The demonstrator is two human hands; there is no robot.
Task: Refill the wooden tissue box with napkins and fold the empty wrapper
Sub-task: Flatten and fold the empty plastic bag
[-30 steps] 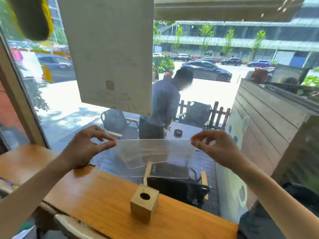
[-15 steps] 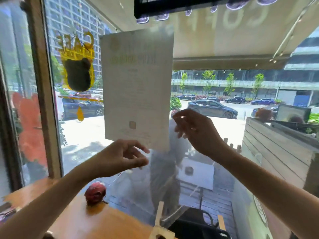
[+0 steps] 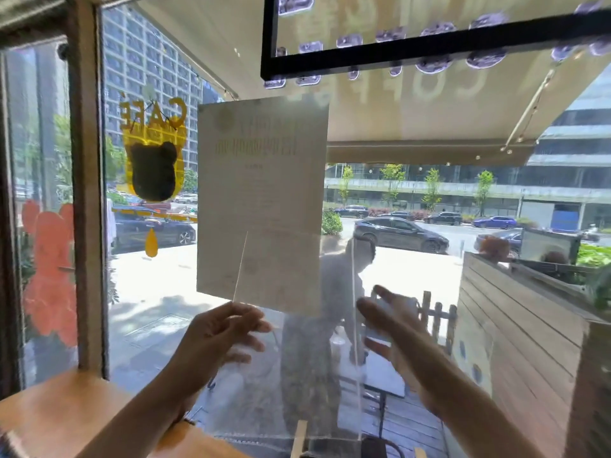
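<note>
Wooden desk (image 3: 49, 414) at lower left, under the window. Left hand (image 3: 215, 338) raised, grip loosely pinching the left edge of the clear wrapper (image 3: 297, 325), which is held upright at the glass over the paper notice (image 3: 261, 180). Right hand (image 3: 393, 325) behind the wrapper's right edge, fingers spread; can't tell if it grips.

Clear, glossy plastic wrapper (image 3: 294, 325), smooth, faintly hazy, creased along thin bright lines. Matt pale paper sheet (image 3: 261, 180) stuck on smooth window glass (image 3: 429, 206). Warm, smooth wooden counter (image 3: 66, 414), slight sheen. Rough slatted wood planter (image 3: 515, 332) outside.
</note>
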